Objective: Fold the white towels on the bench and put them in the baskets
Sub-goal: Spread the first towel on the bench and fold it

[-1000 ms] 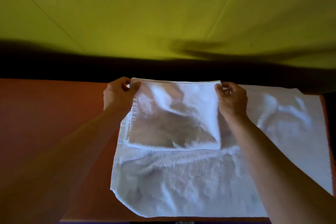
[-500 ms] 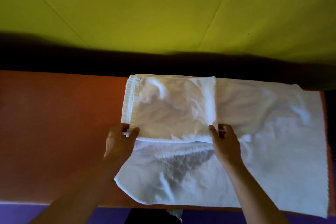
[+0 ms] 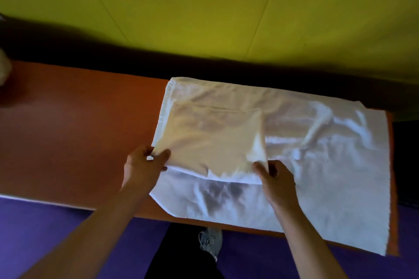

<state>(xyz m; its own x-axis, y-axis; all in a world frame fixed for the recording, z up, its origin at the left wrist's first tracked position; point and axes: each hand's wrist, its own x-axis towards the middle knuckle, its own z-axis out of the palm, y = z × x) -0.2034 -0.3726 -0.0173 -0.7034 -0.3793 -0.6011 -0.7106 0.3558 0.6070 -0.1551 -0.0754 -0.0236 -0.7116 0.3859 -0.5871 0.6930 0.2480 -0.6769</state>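
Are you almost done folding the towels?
Not yet. One folded towel is partly done; the left hand and right hand pinch its near corners. A spread towel beneath it lies unfolded on the bench. No basket is in view, so putting away is still left.

At frame centre, the left hand and right hand pinch the near corners of a folded towel lying on a spread towel on the orange desk.
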